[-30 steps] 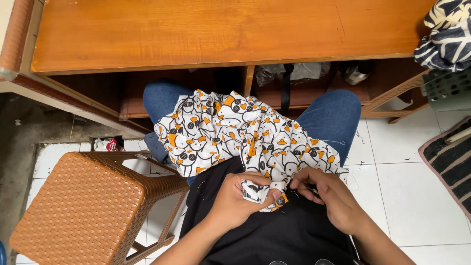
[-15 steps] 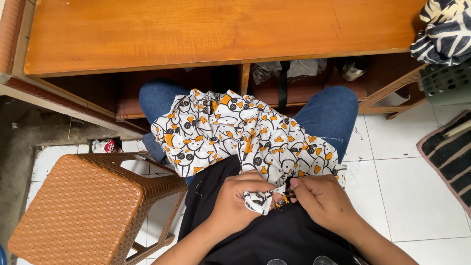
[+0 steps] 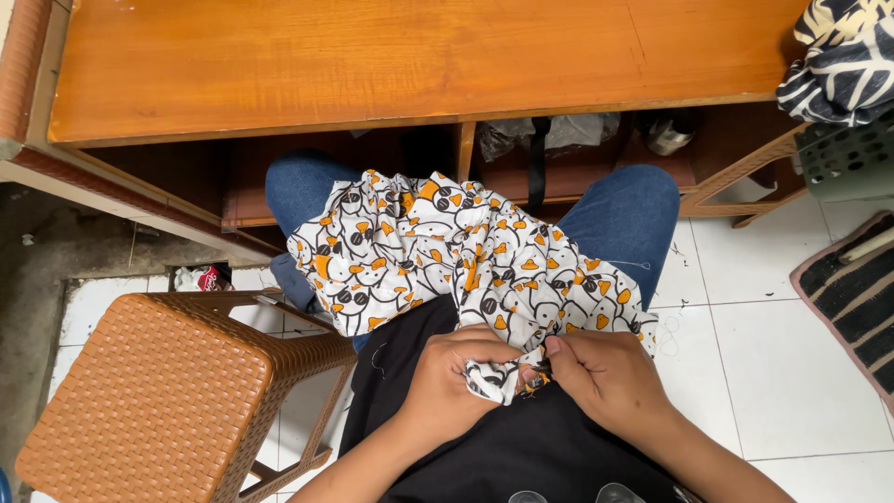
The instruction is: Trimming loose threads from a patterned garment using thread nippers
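- The printed fabric (image 3: 438, 247), white with black and orange cartoon faces, lies crumpled across the person's lap, spread over both denim-clad knees and reaching back to the black shirt (image 3: 507, 438).
- The left hand (image 3: 456, 373) has its fingers curled and pressed together around a bunched corner of the cloth at the near edge of the lap.
- The right hand (image 3: 605, 373) meets it there, thumb and forefinger pinching something small at that same corner; what it is, I cannot tell, as it is too small.
- Judging from this, the work is confined to one corner: most of the cloth lies loose and unhandled on the knees, so much appears left.
- A loose thread (image 3: 666, 335) rests on the white floor tiles (image 3: 782, 373) just beside the right knee.
- Beyond the knees stands a wooden table (image 3: 372, 65), with a shelf beneath holding dark bundles.
- A brown woven-pattern stool (image 3: 158, 391) stands to the person's left.
- A black-and-white patterned cloth (image 3: 843, 56) hangs at the table's far right corner, above a striped mat (image 3: 852, 298).
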